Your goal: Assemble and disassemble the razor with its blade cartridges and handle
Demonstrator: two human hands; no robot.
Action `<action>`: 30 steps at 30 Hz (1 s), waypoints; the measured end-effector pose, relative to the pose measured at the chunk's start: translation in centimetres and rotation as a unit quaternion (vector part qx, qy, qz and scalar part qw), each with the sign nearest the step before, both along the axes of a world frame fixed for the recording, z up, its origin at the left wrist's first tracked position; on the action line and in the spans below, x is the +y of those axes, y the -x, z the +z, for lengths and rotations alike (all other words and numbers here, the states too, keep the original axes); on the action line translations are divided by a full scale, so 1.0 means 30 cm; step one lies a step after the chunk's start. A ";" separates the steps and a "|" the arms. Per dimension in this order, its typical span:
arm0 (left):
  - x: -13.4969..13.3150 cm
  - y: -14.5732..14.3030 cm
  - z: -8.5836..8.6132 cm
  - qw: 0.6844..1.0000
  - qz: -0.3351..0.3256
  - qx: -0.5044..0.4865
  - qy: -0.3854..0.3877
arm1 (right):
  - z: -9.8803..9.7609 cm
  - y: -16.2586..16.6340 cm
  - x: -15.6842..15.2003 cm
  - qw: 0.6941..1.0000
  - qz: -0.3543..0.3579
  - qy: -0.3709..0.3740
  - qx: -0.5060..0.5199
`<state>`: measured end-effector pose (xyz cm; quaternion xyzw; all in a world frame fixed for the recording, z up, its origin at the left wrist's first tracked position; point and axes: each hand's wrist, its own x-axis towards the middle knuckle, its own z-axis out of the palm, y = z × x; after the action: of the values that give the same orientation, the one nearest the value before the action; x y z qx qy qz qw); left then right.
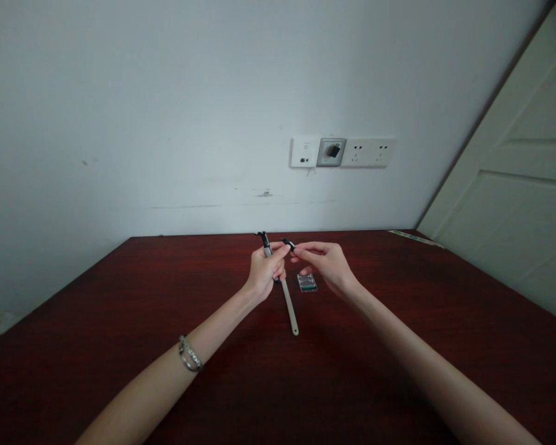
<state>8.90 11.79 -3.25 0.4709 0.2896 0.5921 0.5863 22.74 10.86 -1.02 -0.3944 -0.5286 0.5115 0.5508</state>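
Case [307, 287] (contents unclear); right hand [325, 259] holds black piece [288, 243]

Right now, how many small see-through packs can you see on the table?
1. The see-through pack lies on the dark red table, just below the right hand in the picture. Others could be hidden from view.

There are two hands: one left hand [263, 272] and one right hand [328, 261]. They hold two things: one long tool [289, 304] and one small black piece [289, 245]. One flat pack [307, 283] is at five o'clock on one red-brown table [278, 383]. Four wall squares [348, 154] make a row near one o'clock, with one black bit [333, 151] in one of them. One thin strip [416, 238] is at three o'clock, and one big door [519, 185] near two o'clock.
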 end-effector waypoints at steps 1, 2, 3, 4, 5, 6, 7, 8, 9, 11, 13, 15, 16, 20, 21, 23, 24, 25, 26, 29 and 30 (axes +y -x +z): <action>0.001 0.001 -0.001 1.000 0.002 0.006 -0.007 | -0.002 -0.002 0.002 1.000 -0.003 -0.004 -0.001; 0.003 0.003 -0.003 1.000 0.004 0.011 -0.014 | -0.004 -0.005 0.005 1.000 -0.005 -0.009 -0.002; 0.006 0.005 -0.004 1.000 0.007 0.018 -0.023 | -0.005 -0.010 0.008 1.000 -0.007 -0.014 -0.004; 0.010 0.008 -0.005 0.999 0.010 0.026 -0.032 | -0.004 -0.016 0.011 1.000 -0.010 -0.020 -0.006; 0.014 0.012 -0.006 0.998 0.012 0.034 -0.041 | -0.003 -0.022 0.015 1.000 -0.014 -0.025 -0.010; 0.019 0.016 -0.007 0.998 0.012 0.040 -0.051 | -0.001 -0.030 0.018 0.999 -0.019 -0.030 -0.014; 0.025 0.020 -0.008 0.997 0.009 0.044 -0.061 | 0.002 -0.037 0.021 0.999 -0.024 -0.035 -0.018; 0.030 0.023 -0.009 0.997 0.003 0.045 -0.070 | 0.005 -0.045 0.024 0.999 -0.030 -0.040 -0.021; 0.035 0.027 -0.011 0.996 -0.003 0.043 -0.079 | 0.008 -0.052 0.027 0.998 -0.036 -0.044 -0.024; 0.042 0.032 -0.015 0.994 -0.010 0.040 -0.096 | 0.014 -0.065 0.030 0.997 -0.051 -0.050 -0.027; 0.046 0.034 -0.020 0.992 -0.011 0.046 -0.115 | 0.019 -0.073 0.033 0.996 -0.063 -0.052 -0.034; 0.047 0.036 -0.023 0.990 -0.003 0.056 -0.130 | 0.022 -0.078 0.035 0.995 -0.068 -0.055 -0.042; 0.046 0.037 -0.023 0.989 0.006 0.063 -0.134 | 0.024 -0.080 0.035 0.995 -0.068 -0.056 -0.048; 0.045 0.045 -0.014 0.980 0.087 0.116 -0.133 | 0.041 -0.084 0.025 0.993 -0.045 -0.066 -0.091; 0.043 0.047 -0.010 0.977 0.100 0.133 -0.132 | 0.048 -0.085 0.019 0.991 -0.040 -0.069 -0.110; 0.037 0.050 -0.001 0.971 0.104 0.167 -0.135 | 0.062 -0.088 0.008 0.984 -0.036 -0.079 -0.158; 0.033 0.050 0.003 0.968 0.097 0.182 -0.140 | 0.068 -0.090 0.003 0.978 -0.036 -0.088 -0.184; 0.029 0.050 0.007 0.965 0.088 0.198 -0.146 | 0.073 -0.093 -0.001 0.972 -0.037 -0.100 -0.208; 0.025 0.049 0.009 0.963 0.080 0.210 -0.151 | 0.075 -0.095 -0.003 0.966 -0.037 -0.116 -0.229; 0.017 0.045 0.010 0.958 0.063 0.231 -0.155 | 0.070 -0.102 -0.003 0.949 -0.027 -0.163 -0.269; 0.016 0.044 0.009 0.958 0.058 0.233 -0.153 | 0.066 -0.103 -0.001 0.946 -0.021 -0.173 -0.275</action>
<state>7.59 12.28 -2.99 0.6627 0.3509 0.5359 0.3879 25.83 10.82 0.97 -0.4293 -0.7314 0.2721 0.4546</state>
